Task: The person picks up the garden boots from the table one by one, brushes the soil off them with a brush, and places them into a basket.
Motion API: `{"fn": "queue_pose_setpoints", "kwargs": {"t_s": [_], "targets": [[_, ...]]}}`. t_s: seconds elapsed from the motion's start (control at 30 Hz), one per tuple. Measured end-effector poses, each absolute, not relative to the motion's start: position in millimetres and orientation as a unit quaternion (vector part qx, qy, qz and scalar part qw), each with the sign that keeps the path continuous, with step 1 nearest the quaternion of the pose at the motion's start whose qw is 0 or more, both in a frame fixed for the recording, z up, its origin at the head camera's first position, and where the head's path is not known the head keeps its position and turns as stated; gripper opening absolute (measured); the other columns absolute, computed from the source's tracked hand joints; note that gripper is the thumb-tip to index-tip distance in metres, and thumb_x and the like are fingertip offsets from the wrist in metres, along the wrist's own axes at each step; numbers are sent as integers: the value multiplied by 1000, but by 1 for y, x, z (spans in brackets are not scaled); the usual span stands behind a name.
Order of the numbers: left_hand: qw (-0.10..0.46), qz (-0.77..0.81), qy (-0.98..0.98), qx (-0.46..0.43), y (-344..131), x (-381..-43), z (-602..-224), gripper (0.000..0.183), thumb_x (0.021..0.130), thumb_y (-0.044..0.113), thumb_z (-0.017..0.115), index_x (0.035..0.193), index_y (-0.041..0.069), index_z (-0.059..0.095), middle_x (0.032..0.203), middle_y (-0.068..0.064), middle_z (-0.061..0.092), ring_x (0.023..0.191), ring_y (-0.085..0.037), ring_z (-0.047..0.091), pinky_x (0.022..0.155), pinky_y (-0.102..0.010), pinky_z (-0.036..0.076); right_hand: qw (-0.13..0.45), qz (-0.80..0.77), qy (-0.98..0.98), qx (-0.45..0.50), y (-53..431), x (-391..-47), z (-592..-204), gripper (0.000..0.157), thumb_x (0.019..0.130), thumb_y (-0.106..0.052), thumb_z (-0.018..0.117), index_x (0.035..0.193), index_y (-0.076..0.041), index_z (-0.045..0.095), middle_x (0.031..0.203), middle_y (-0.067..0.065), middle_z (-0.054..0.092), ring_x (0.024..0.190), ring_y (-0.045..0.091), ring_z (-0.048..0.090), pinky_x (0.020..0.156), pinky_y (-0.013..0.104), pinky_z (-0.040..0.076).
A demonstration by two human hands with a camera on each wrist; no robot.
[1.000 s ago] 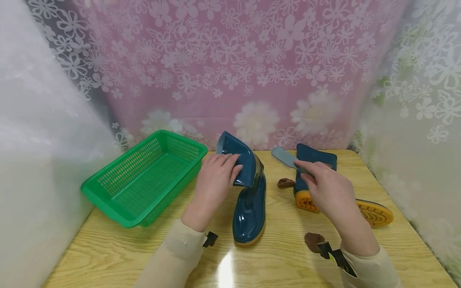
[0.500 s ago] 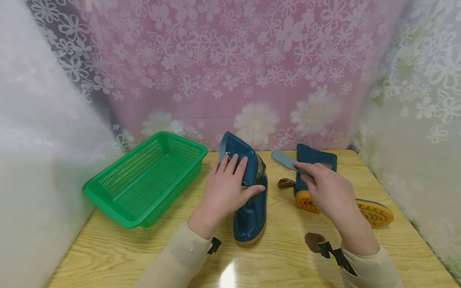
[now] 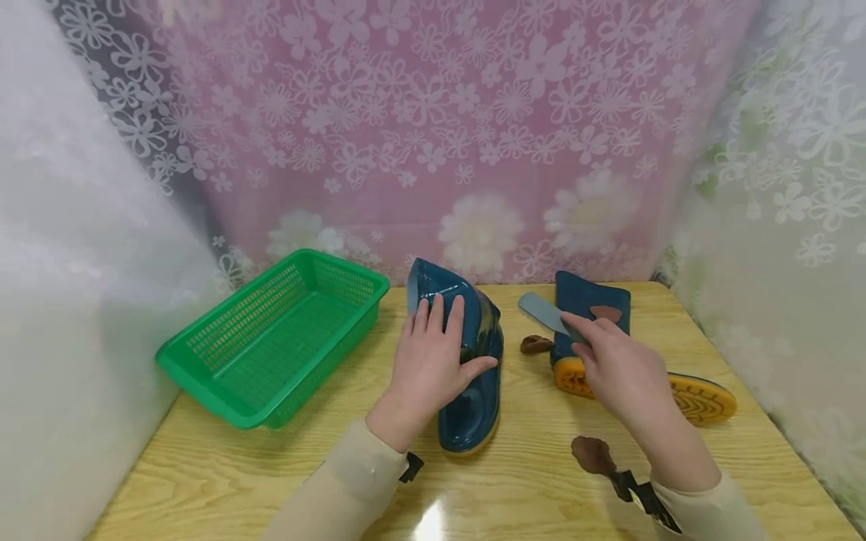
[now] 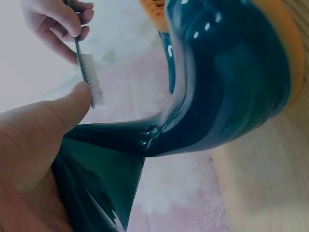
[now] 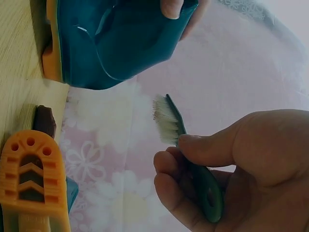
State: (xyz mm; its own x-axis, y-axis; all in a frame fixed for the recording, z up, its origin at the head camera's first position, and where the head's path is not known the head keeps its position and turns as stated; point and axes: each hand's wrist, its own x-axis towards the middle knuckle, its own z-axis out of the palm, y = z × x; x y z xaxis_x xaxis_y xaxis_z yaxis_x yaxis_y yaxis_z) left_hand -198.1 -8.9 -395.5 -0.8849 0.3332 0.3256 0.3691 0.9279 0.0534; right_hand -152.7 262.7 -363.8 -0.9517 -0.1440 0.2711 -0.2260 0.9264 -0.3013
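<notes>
A glossy dark blue rubber boot (image 3: 470, 421) with a yellow sole stands in the middle of the table, its shaft bent over to the left. Spread across that shaft, my left hand (image 3: 429, 361) presses with straight fingers, thumb out to the side. My right hand (image 3: 625, 372) grips a brush (image 5: 166, 121) by its green handle, thumb along it. Its pale bristles point toward the boot but stay apart from it. Under and behind the right hand, a second blue boot (image 3: 575, 297) lies on its side, a brown patch on its shaft and its orange sole facing out.
To the left is a green plastic basket (image 3: 325, 342) with perforated walls. Brown mud-like lumps lie on the wooden table, one lump (image 3: 536, 344) between the boots and another lump (image 3: 592, 455) near my right wrist. A pink flowered curtain (image 3: 433, 135) hangs behind the table.
My left hand has gone from curling at the boot shaft's edge to lying flat on it, and the shaft sits slightly lower. The brush has moved a little right and toward me.
</notes>
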Motion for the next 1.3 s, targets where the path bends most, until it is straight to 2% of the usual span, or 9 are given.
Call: {"fn": "queue_pose_setpoints", "kwargs": {"t_s": [0.2, 0.3, 0.4, 0.73, 0.87, 1.0, 1.13, 1.3], "targets": [[177, -61, -964, -188, -5, -203, -402, 100, 100, 78, 61, 170, 10, 43, 165, -26, 50, 151, -48, 50, 120, -58, 46, 110, 142, -978, 102, 265, -156, -367, 55, 108, -8, 72, 160, -5, 57, 146, 37, 59, 51, 18, 52, 46, 36, 41], [194, -67, -961, -185, -4, -205, -404, 94, 100, 76, 64, 165, 10, 51, 159, -26, 56, 145, -47, 56, 116, -57, 50, 100, 136, -980, 108, 265, -158, -368, 56, 107, -8, 72, 160, -3, 57, 136, 35, 64, 54, 19, 53, 47, 35, 40], [207, -73, -958, -184, -3, -207, -406, 90, 100, 74, 66, 162, 10, 55, 155, -26, 61, 140, -46, 61, 113, -55, 53, 87, 133, -981, 109, 264, -158, -370, 56, 107, -8, 73, 160, -2, 56, 124, 28, 67, 53, 18, 48, 47, 35, 39], [230, -78, -949, -199, 2, -212, -410, 77, 106, 59, 70, 162, 9, 56, 145, -22, 69, 126, -37, 73, 97, -49, 64, 64, 129, -984, 108, 260, -163, -375, 60, 107, -3, 71, 164, -2, 51, 105, 18, 62, 54, 20, 41, 48, 35, 38], [222, -79, -950, -203, 3, -212, -413, 73, 108, 56, 69, 161, 9, 57, 144, -22, 70, 124, -35, 74, 95, -48, 64, 91, 118, -982, 114, 266, -162, -384, 64, 104, 1, 73, 164, -4, 52, 103, 16, 60, 52, 20, 37, 47, 34, 34], [216, -84, -952, -200, 4, -213, -413, 72, 108, 56, 68, 161, 9, 57, 144, -22, 70, 123, -34, 74, 93, -49, 65, 146, 105, -976, 125, 270, -162, -393, 61, 103, 1, 74, 161, -5, 56, 108, 17, 63, 49, 18, 35, 45, 33, 33], [216, -85, -952, -198, 4, -214, -412, 72, 108, 56, 68, 162, 9, 57, 145, -22, 70, 122, -34, 74, 92, -49, 65, 186, 97, -969, 130, 273, -165, -395, 62, 101, 6, 75, 160, -6, 58, 120, 19, 68, 54, 18, 45, 46, 33, 37], [208, -86, -954, -198, 4, -213, -412, 71, 109, 55, 68, 162, 10, 57, 146, -21, 69, 123, -34, 74, 94, -49, 65, 225, 78, -961, 141, 274, -168, -393, 73, 90, 16, 77, 158, -5, 60, 125, 22, 70, 60, 25, 54, 47, 35, 40]]}}
